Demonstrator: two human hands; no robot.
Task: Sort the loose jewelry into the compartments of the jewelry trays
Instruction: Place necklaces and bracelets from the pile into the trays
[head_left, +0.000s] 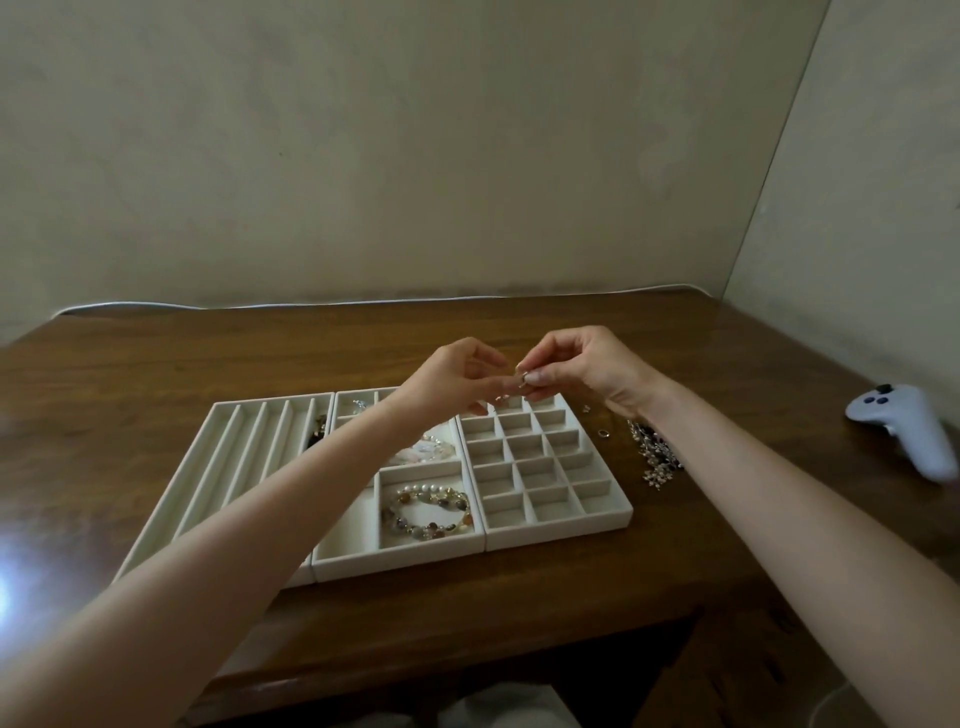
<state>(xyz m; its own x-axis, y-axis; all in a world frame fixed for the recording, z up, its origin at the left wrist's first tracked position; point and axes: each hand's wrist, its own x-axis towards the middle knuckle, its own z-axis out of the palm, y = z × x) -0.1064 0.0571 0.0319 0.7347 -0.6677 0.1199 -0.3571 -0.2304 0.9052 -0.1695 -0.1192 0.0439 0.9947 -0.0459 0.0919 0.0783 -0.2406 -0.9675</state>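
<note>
while both hands meet above the far edge of the trays, head view reads as mid-sort: 1 item in hand, not yet placed.

- right hand (576, 369): fingers (537, 378) clamped on a small metal piece (522, 375), too small to tell ring from earring.
- left hand (457, 379): fingers curled in toward the same piece, tips right at it; cannot tell if they grip it or only touch it.
- the piece hangs over the far row of the grid tray (558, 522), clear of the cells.
- 3 trays sit side by side on the desk (467, 613): slotted tray (208, 467) on the left, middle tray (400, 558) holding bead bracelets (428, 512) in its near compartment, grid tray on the right, mostly bare cells.
- loose pile (654, 452) lies on the desk just right of the grid tray, with a small ring (602, 432) beside it. controller (904, 426) well apart at the right.

judgement: the hands look to be fiddling with or checking the piece, maybe a clasp. next move calls for 1 hand to let go, the other to lower over a free small cell and release low so the piece doesn't bounce into a neighbour. then back to the pile.
</note>
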